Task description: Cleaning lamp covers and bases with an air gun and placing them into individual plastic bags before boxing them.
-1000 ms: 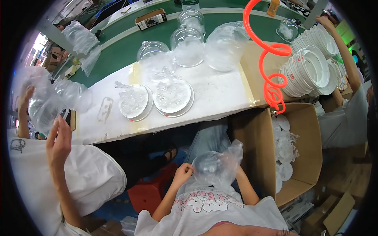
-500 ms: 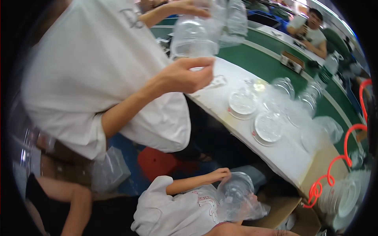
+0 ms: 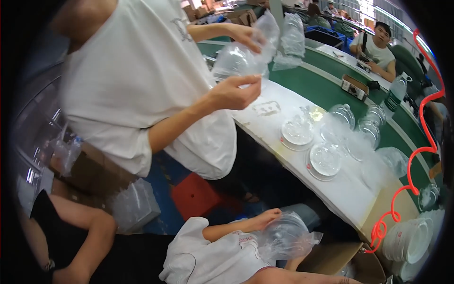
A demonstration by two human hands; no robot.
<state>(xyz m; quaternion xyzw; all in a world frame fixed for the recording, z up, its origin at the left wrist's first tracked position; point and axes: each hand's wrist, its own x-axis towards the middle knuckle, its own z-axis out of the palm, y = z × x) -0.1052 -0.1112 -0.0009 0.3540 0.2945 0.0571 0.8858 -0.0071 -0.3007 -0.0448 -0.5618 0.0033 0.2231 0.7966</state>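
Neither of my hands shows in the head view. Along the lower edge lies a bare forearm, its hand out of sight; I cannot tell whose it is. Close above it, a seated person in a white shirt holds a clear plastic dome in a thin clear bag. At the upper left, a standing person in a white shirt handles another clear dome and a clear bag with both hands. Round clear containers with white rims stand on the white table.
A green conveyor runs behind the table. A coiled red hose hangs at the right, above stacked white round parts. An open cardboard box is at the lower right, a red stool on the floor. At the lower left is a bent bare arm.
The view has shifted slightly, so the scene sits lower and further right. The standing person's upper hand has moved down towards the dome. The seated person's bag now covers more of the dome.
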